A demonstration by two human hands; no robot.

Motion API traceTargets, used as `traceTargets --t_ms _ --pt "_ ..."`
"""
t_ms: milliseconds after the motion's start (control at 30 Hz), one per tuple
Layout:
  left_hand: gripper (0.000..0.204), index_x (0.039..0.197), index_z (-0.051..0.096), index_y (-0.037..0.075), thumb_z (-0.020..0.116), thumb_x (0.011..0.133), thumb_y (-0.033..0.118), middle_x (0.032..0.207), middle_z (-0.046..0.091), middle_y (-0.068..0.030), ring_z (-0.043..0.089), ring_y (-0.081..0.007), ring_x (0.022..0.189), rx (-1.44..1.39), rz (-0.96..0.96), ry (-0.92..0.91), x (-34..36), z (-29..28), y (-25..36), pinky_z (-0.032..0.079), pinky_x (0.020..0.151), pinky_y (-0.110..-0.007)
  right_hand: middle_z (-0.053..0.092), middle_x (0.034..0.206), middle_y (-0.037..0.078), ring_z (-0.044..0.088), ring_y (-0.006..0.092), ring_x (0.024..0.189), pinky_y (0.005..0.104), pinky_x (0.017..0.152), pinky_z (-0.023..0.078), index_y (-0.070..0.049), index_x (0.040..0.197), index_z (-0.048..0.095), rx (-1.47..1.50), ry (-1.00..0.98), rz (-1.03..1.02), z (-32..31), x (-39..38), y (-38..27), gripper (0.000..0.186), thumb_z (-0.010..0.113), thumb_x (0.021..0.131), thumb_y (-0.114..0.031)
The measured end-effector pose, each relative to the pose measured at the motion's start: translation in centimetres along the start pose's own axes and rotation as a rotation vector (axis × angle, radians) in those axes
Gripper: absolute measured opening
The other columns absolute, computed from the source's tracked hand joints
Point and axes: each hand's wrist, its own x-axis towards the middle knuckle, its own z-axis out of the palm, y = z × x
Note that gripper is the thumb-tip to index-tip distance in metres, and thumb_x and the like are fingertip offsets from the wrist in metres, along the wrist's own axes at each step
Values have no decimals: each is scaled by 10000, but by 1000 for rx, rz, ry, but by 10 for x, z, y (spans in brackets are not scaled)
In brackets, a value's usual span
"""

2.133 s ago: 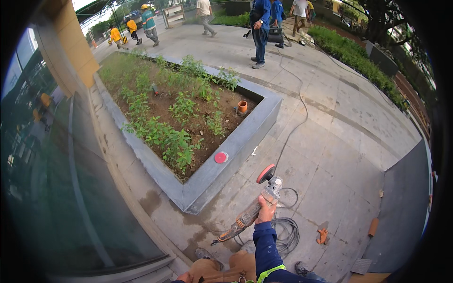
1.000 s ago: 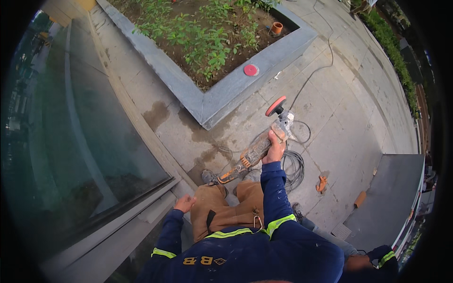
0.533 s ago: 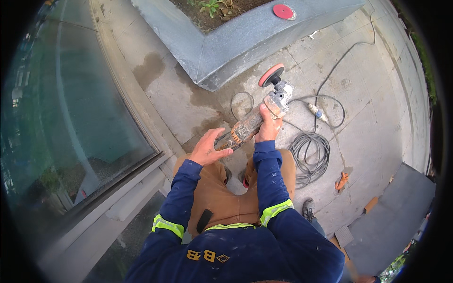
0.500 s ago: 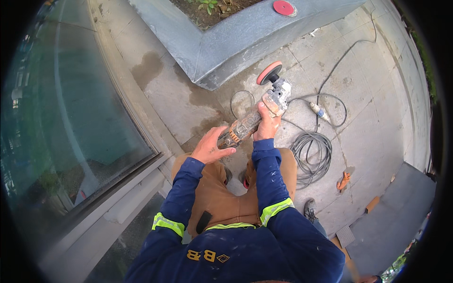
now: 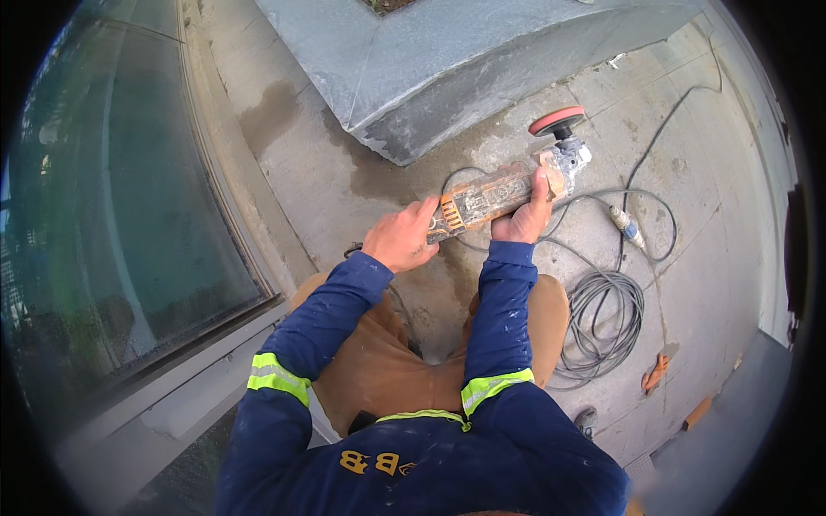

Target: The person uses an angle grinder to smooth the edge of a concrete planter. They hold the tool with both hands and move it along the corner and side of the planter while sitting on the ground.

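Observation:
A dusty orange and grey power polisher (image 5: 486, 199) lies crosswise in both hands, with a round red pad (image 5: 557, 119) on a black backing at its right end, facing up. My left hand (image 5: 403, 234) is closed on the tool's rear end. My right hand (image 5: 523, 212) grips the body near the metal head, thumb on top. The grey stone planter edge (image 5: 447, 43) is beyond the tool. Below it are my bent knees in brown trousers.
A glass panel (image 5: 112, 232) with a metal frame runs along the left. Coiled grey cable (image 5: 602, 322), a cord connector (image 5: 628, 225) and an orange glove (image 5: 656, 372) lie on the paving to the right. A shoe (image 5: 586, 421) and a dark board (image 5: 736, 413) are at the lower right.
I have crouched down and the view has tipped downward. My left hand has come up onto the tool's rear end, and the polisher has moved right and turned nearer level.

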Motion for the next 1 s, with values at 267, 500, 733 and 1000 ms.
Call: traceTargets --t_ms 267,500,733,1000 --pt "754 1410 416 49 764 763 221 1170 634 -242 644 -451 988 129 -16 68 -42 -31 -53 539 830 -493 645 1263 140 619 318 1168 532 1076 457 -23 1351 537 196 -162 205 1 -1 26 639 722 926 -463" --pt "694 1346 456 79 769 738 194 1136 655 -246 636 -456 1020 70 -232 187 -112 -17 -118 526 837 -503 621 1186 136 636 220 1056 383 975 507 32 1306 503 24 -228 229 48 -68 92 516 758 898 -155" --pt "568 1217 533 59 756 701 140 1003 685 -246 641 -467 981 -45 -384 264 -140 13 -135 512 807 -513 537 1277 184 539 235 1163 366 1026 436 84 1362 419 -295 -254 49 38 -105 119 806 869 797 -275" --pt "538 1171 558 72 770 686 164 914 701 -231 666 -465 873 11 -363 478 -144 29 -152 537 728 -512 560 1259 198 575 248 1131 376 1002 457 93 1386 398 -375 -291 -19 59 -115 123 840 871 790 -264"
